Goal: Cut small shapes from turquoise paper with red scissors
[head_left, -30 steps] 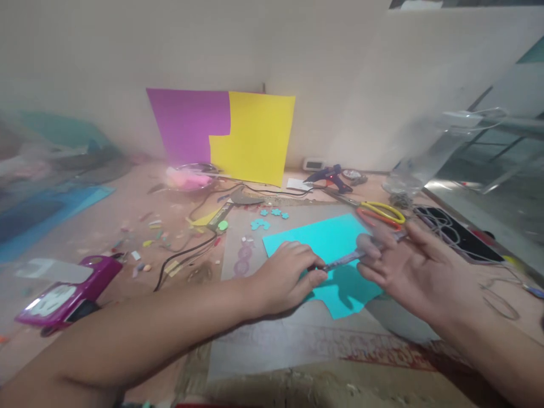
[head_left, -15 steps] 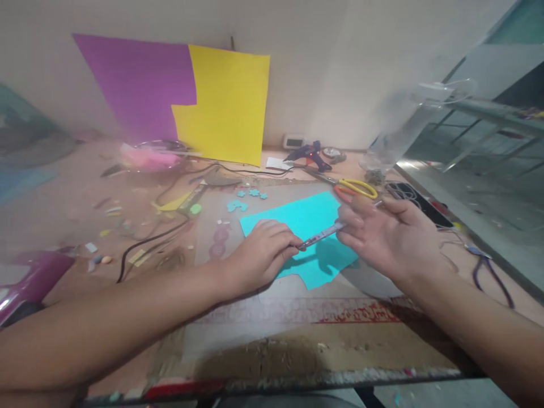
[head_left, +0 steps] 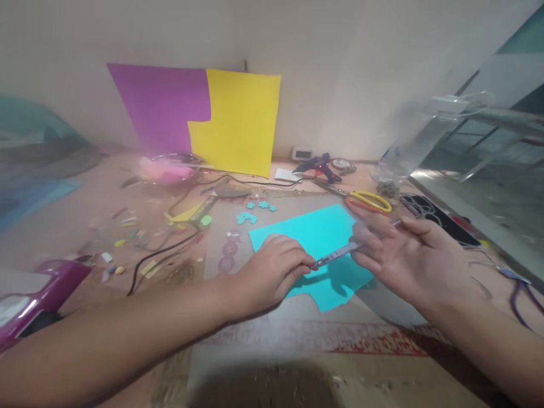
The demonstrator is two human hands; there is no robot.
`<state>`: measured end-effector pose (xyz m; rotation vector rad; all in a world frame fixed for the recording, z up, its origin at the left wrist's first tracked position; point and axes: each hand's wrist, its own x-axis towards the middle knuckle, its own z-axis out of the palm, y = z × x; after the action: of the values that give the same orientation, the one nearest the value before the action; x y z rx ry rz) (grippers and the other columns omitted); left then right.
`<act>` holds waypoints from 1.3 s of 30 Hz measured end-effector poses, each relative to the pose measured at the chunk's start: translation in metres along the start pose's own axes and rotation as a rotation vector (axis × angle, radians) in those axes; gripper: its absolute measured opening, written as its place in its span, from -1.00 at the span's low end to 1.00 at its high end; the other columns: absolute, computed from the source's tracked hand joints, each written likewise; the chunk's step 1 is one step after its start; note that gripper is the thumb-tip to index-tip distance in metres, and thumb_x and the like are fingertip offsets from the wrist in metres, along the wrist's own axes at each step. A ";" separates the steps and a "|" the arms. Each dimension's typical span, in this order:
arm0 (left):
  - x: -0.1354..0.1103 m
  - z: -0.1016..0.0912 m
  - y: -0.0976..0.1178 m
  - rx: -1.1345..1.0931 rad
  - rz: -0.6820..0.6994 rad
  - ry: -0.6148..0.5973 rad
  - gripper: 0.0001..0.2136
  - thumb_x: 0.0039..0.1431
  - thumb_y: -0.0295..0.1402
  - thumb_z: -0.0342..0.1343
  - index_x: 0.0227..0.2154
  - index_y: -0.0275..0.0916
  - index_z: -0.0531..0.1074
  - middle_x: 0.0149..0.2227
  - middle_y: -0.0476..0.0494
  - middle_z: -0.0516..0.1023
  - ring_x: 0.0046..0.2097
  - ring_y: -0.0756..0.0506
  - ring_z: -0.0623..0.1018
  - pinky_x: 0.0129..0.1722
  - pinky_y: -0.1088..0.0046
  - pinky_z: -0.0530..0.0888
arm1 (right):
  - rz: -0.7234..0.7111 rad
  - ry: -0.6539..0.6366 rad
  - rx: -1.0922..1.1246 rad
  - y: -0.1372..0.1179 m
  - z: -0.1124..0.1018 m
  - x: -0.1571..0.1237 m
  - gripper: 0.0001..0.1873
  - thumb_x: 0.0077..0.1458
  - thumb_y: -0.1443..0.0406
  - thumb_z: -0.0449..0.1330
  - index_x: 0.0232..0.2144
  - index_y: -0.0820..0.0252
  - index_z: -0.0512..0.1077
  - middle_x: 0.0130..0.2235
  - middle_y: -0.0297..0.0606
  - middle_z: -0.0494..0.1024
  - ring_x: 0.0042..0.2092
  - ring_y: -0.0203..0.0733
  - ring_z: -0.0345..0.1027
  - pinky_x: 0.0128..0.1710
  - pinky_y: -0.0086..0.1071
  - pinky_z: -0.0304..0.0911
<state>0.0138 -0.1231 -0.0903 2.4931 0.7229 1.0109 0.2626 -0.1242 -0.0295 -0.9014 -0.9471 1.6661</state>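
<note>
A slim, pale pen-like tool point(head_left: 338, 254) with dark markings spans the gap between my two hands, slanting up to the right. My left hand point(head_left: 283, 263) pinches its lower end between thumb and fingertips. Around the upper part curl the fingers of my right hand point(head_left: 399, 255), palm turned up; a bit of the tool shows past the thumb. Beneath both hands lies a turquoise sheet point(head_left: 308, 226) with a notch cut in its near edge. Small turquoise flower cutouts point(head_left: 263, 205) rest just beyond the sheet. The tool's exact kind cannot be made out.
Yellow-and-orange-handled scissors point(head_left: 369, 201) and a glue gun point(head_left: 321, 167) lie behind my right hand. Purple point(head_left: 161, 107) and yellow sheets point(head_left: 242, 124) lean on the wall. Pliers point(head_left: 521, 289) and a phone point(head_left: 446, 221) are at right, a magenta device point(head_left: 51, 294) at left.
The view has shifted, so everything sits lower and further right in the picture. Both hands keep the same hold on the pen-like tool.
</note>
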 end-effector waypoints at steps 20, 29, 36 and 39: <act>0.001 0.004 -0.005 0.016 0.026 0.031 -0.86 0.44 -0.38 0.05 -0.18 -0.23 0.51 -0.23 -0.10 0.64 -0.16 -0.09 0.55 -0.09 0.34 0.36 | 0.015 -0.009 0.055 0.002 0.000 0.002 -0.73 0.15 0.13 0.05 -0.54 0.05 0.29 -0.48 -0.25 0.27 -0.48 -0.17 0.06 -0.50 -0.26 0.20; 0.001 0.002 -0.003 0.006 0.017 0.014 -0.84 0.44 -0.38 0.04 -0.17 -0.26 0.53 -0.23 -0.12 0.64 -0.15 -0.09 0.55 -0.09 0.34 0.36 | 0.018 -0.082 0.166 0.003 -0.002 0.001 -0.77 0.17 0.18 0.10 -0.51 0.08 0.33 -0.46 -0.26 0.34 -0.48 -0.20 0.10 -0.49 -0.30 0.25; 0.002 0.001 -0.003 -0.003 0.031 0.016 -0.85 0.44 -0.39 0.05 -0.15 -0.26 0.53 -0.20 -0.13 0.66 -0.13 -0.09 0.56 -0.07 0.35 0.35 | 0.018 -0.106 0.139 -0.001 -0.002 -0.002 -0.76 0.16 0.21 0.11 -0.54 0.10 0.33 -0.47 -0.27 0.31 -0.44 -0.19 0.16 -0.47 -0.33 0.28; 0.002 0.001 -0.002 0.000 0.027 0.011 -0.84 0.44 -0.39 0.05 -0.15 -0.26 0.53 -0.20 -0.13 0.66 -0.12 -0.08 0.56 -0.07 0.36 0.36 | -0.009 -0.069 0.068 0.000 -0.001 -0.003 -0.66 0.23 0.13 0.06 -0.55 0.08 0.34 -0.47 -0.27 0.29 -0.46 -0.18 0.13 -0.50 -0.32 0.24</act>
<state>0.0149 -0.1203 -0.0911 2.5051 0.6948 1.0350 0.2645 -0.1265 -0.0294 -0.7979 -0.9338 1.7211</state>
